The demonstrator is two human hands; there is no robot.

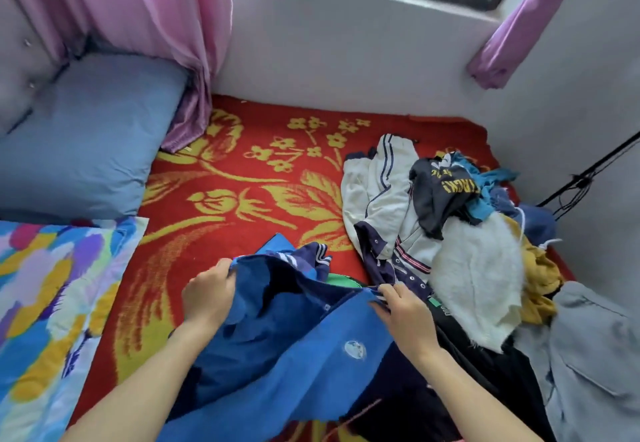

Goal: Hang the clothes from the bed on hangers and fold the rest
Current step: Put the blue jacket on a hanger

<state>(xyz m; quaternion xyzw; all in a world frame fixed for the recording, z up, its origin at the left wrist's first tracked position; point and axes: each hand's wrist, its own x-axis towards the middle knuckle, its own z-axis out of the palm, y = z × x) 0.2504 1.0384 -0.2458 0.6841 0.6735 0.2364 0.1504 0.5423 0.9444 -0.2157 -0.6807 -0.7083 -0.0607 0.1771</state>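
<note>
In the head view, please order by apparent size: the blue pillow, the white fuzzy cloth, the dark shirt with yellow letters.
Largest to smallest:
1. blue pillow
2. white fuzzy cloth
3. dark shirt
The shirt is crumpled, so only its look is ranked.

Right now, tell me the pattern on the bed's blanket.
Red blanket with yellow flowers and leaves, seen clearest in the head view.
</note>
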